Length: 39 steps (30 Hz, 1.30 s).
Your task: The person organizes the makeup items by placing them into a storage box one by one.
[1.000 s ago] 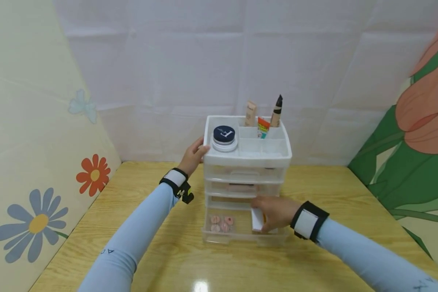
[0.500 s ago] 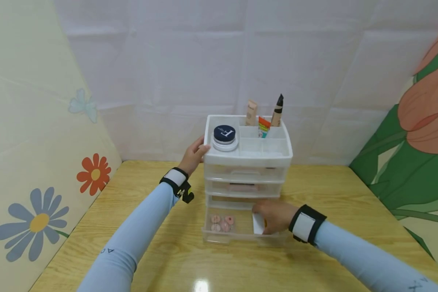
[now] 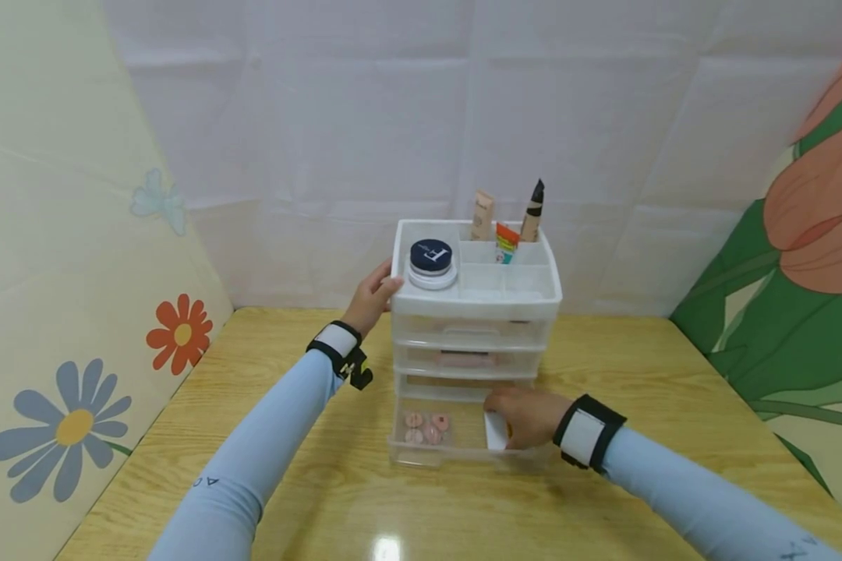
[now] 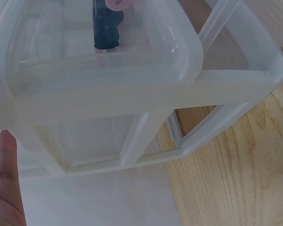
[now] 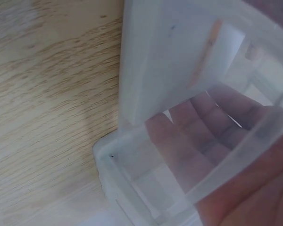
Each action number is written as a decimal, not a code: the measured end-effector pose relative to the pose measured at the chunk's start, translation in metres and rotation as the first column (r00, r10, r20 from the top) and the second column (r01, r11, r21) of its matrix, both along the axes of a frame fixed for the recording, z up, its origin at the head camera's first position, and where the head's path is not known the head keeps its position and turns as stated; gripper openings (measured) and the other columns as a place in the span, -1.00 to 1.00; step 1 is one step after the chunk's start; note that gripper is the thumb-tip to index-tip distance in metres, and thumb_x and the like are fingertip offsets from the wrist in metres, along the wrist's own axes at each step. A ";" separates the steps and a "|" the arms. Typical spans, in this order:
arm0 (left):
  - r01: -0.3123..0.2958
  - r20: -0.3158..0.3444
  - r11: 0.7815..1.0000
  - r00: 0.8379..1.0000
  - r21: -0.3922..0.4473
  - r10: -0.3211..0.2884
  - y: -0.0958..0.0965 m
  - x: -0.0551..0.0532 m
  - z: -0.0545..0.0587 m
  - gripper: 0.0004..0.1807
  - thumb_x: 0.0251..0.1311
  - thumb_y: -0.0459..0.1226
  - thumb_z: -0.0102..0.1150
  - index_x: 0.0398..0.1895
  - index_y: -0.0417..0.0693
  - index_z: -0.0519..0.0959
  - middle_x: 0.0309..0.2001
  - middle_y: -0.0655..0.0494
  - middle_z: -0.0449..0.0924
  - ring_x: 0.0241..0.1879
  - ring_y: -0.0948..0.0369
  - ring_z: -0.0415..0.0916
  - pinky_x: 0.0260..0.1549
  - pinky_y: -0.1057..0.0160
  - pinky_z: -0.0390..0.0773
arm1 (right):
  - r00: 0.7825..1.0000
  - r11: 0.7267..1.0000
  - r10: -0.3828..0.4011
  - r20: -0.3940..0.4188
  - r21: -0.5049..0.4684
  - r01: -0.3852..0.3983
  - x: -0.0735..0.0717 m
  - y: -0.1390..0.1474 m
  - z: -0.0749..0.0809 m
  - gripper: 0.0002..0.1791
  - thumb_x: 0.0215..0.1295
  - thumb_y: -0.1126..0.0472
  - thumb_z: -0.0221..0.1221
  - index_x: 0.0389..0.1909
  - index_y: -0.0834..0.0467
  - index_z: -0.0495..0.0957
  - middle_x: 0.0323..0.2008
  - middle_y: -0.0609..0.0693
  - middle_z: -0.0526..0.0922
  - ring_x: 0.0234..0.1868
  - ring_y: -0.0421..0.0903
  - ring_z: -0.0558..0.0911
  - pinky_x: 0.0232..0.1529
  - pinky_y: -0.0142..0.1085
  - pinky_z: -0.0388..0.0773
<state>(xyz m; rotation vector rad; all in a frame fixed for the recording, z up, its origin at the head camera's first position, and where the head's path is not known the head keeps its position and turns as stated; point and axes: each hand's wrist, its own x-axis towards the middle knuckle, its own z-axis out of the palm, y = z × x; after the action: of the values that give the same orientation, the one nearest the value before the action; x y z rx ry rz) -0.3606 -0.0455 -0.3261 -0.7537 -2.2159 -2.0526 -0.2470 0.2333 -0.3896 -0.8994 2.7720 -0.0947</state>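
Observation:
A white drawer organizer with clear drawers stands on the table, its lowest drawer pulled out. My left hand rests against the organizer's left side, thumb near the top rim. In the left wrist view a straight finger touches the frame. My right hand is down in the right part of the pulled-out drawer and pinches a small white box. Through the clear plastic in the right wrist view, the fingers reach toward the white box. Pink round makeup sponges lie in the drawer's left part.
The organizer's top holds a dark-lidded round jar, a beige tube, an orange-topped small tube and a black-tipped bottle. A pink item lies in a middle drawer. A white cloth hangs behind the wooden table.
My right hand has lowered slightly with the white box, which now sits lower in the drawer, close to its front. The left hand has stayed in place.

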 end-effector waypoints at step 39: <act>0.011 0.005 1.000 1.000 -0.007 -0.011 -0.002 0.000 0.002 -0.36 0.39 -0.15 -0.14 0.52 -0.01 0.11 0.30 -0.19 0.36 0.04 -0.05 0.50 -0.05 0.05 0.61 | 0.978 0.977 0.031 -0.206 -0.198 -0.072 0.045 0.003 0.052 -0.42 0.17 0.20 0.36 0.18 0.32 0.45 0.06 0.18 0.55 0.04 0.10 0.56 0.01 -0.02 0.56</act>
<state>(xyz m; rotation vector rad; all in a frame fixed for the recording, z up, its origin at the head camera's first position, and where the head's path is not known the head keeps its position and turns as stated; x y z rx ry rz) -0.3606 -0.0470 -0.3243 -0.7635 -2.2283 -2.0548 -0.2023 0.2358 -0.3381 -1.0867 2.9641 -0.3018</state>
